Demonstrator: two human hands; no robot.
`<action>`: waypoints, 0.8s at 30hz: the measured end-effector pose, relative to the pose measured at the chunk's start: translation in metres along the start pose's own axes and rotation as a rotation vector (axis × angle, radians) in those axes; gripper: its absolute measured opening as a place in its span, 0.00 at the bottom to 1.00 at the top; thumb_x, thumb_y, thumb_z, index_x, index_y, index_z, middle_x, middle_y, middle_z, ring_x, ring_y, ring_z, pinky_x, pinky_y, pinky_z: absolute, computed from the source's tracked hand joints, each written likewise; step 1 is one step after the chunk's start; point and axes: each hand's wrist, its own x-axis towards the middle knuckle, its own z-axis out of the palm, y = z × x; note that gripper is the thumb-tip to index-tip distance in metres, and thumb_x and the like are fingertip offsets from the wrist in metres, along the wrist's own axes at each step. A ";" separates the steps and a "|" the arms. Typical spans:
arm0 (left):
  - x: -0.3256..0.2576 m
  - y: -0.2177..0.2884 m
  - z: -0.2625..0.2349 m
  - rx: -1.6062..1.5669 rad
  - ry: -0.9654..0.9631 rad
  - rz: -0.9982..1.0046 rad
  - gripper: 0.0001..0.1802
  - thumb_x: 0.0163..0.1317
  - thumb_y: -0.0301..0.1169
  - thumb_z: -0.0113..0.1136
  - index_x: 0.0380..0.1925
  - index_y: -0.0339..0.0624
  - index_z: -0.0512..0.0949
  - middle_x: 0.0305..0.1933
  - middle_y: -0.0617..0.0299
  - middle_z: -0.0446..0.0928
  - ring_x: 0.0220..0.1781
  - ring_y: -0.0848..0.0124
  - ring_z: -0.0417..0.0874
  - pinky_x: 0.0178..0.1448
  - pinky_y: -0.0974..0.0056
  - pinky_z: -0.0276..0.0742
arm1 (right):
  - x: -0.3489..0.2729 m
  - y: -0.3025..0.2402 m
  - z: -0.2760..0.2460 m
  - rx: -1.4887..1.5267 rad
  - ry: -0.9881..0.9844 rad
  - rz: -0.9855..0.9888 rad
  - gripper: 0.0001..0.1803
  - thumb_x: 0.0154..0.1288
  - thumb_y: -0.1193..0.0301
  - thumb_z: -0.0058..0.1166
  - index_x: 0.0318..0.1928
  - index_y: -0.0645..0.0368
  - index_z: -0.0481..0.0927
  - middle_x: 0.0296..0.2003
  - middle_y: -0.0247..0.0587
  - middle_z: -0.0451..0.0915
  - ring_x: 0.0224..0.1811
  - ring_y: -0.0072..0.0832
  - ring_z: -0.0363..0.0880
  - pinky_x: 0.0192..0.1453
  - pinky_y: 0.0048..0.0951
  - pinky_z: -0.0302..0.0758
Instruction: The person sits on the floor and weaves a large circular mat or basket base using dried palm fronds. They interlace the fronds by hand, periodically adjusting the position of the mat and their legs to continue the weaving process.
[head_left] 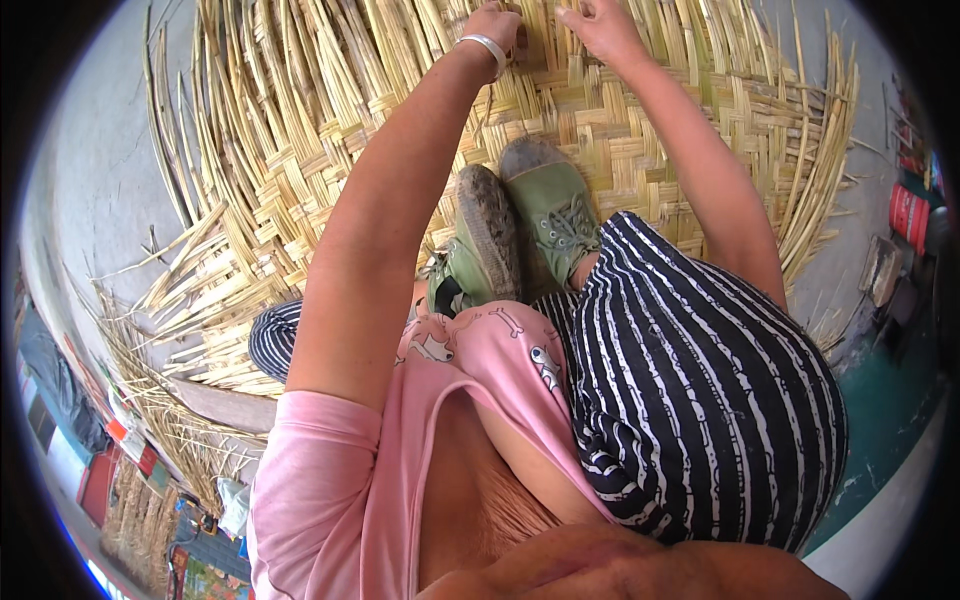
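Note:
A large mat (640,150) of flat, pale yellow reed strips lies on the ground, woven in the middle, with long loose strips (300,60) fanning out at the far and left sides. At the top edge, my left hand (497,28), with a silver bangle at its wrist, is closed over the mat with its fingers curled. Just right of it, my right hand (602,30) is bent low over the strips, thumb and fingers drawn together. What either hand grips is hidden or too small to make out. The hands are apart.
My green canvas shoes (555,205) rest on the woven part, close below my hands. Grey concrete floor (100,190) borders the mat. Cut reed ends (190,350) stick out at left. A red container (908,215) and clutter stand far right; more household things (210,530) lie lower left.

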 end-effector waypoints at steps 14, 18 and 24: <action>0.015 0.001 0.000 -1.702 -0.507 -0.240 0.09 0.69 0.32 0.61 0.37 0.37 0.83 0.32 0.57 0.84 0.34 0.62 0.86 0.41 0.57 0.84 | 0.035 -0.010 -0.015 0.035 0.114 -0.035 0.23 0.67 0.67 0.64 0.61 0.63 0.80 0.36 0.45 0.87 0.35 0.34 0.85 0.43 0.37 0.81; 0.029 -0.006 0.011 -1.561 -0.528 -0.194 0.08 0.68 0.32 0.62 0.37 0.39 0.84 0.32 0.58 0.84 0.35 0.64 0.86 0.40 0.58 0.83 | 0.056 0.004 -0.003 0.449 0.020 0.109 0.20 0.68 0.66 0.64 0.56 0.61 0.82 0.34 0.41 0.86 0.37 0.34 0.84 0.43 0.37 0.81; 0.028 -0.006 0.005 -1.478 -0.555 -0.195 0.07 0.69 0.32 0.61 0.40 0.40 0.84 0.34 0.60 0.84 0.35 0.68 0.84 0.38 0.62 0.80 | 0.067 0.032 -0.006 1.378 -0.460 0.317 0.06 0.68 0.66 0.61 0.43 0.51 0.84 0.36 0.37 0.87 0.38 0.29 0.85 0.41 0.35 0.81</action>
